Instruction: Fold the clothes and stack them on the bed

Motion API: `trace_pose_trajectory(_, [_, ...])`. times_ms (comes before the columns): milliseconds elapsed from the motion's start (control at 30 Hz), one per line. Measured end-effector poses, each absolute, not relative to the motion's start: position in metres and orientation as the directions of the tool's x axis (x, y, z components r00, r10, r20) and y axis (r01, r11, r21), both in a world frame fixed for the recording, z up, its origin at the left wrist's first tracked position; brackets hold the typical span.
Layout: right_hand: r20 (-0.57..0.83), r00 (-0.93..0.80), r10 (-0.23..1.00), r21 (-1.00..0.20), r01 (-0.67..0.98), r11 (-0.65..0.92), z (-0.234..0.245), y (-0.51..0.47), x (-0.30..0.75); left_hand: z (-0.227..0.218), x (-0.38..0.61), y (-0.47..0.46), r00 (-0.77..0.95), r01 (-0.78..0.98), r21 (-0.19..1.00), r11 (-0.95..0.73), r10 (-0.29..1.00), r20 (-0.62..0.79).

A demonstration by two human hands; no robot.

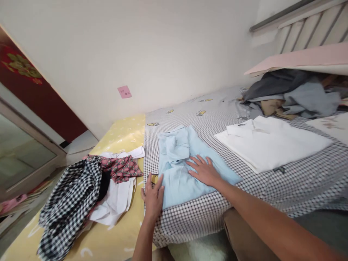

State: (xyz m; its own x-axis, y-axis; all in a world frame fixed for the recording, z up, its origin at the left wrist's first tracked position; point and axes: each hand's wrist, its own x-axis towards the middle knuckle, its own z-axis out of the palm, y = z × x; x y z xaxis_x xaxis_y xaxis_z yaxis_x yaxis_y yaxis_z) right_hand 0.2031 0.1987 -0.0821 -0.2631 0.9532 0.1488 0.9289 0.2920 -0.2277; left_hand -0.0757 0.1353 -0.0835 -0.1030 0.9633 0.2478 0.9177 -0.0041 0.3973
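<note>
A light blue shirt lies partly folded on the checked bedsheet. My right hand rests flat on the shirt's middle, fingers spread and pointing left. My left hand lies open at the shirt's lower left edge, fingers stretched onto the cloth. Neither hand grips anything.
A folded white shirt lies to the right. A heap of grey and tan clothes sits at the back right. On the yellow sheet at left lies a pile with black-and-white checked cloth, red patterned cloth and white pieces.
</note>
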Motion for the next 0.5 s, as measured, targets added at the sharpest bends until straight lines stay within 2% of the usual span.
trace_pose_trajectory(67, [0.146, -0.269, 0.952, -0.262, 0.917, 0.3, -0.08, 0.198, 0.204, -0.082, -0.072, 0.137, -0.047, 0.96, 0.281, -0.001, 0.985, 0.165])
trace_pose_trajectory(133, [0.14, -0.281, 0.949, -0.3, 0.902, 0.311, -0.077, 0.199, 0.204, -0.081, -0.067, 0.141, -0.068, 0.974, 0.224, 0.041, 0.991, 0.116])
trace_pose_trajectory(233, [0.115, -0.271, 0.956, -0.378, 0.878, 0.294, -0.069, 0.2, 0.203, -0.08, -0.063, 0.147, -0.108, 0.975, 0.202, 0.088, 0.99, 0.09])
trace_pose_trajectory(333, [0.114, -0.262, 0.958, -0.532, 0.799, 0.281, -0.06, 0.188, 0.206, -0.081, -0.065, 0.151, -0.097, 0.977, 0.197, 0.078, 0.991, 0.087])
trace_pose_trajectory(433, [0.26, -0.321, 0.911, -0.631, 0.657, 0.411, -0.058, 0.16, 0.222, -0.083, -0.069, 0.153, -0.091, 0.977, 0.201, 0.074, 0.993, 0.078])
trace_pose_trajectory(500, [0.38, -0.327, 0.865, -0.584, 0.641, 0.498, -0.065, 0.137, 0.245, -0.084, -0.069, 0.153, -0.096, 0.975, 0.207, 0.079, 0.992, 0.077])
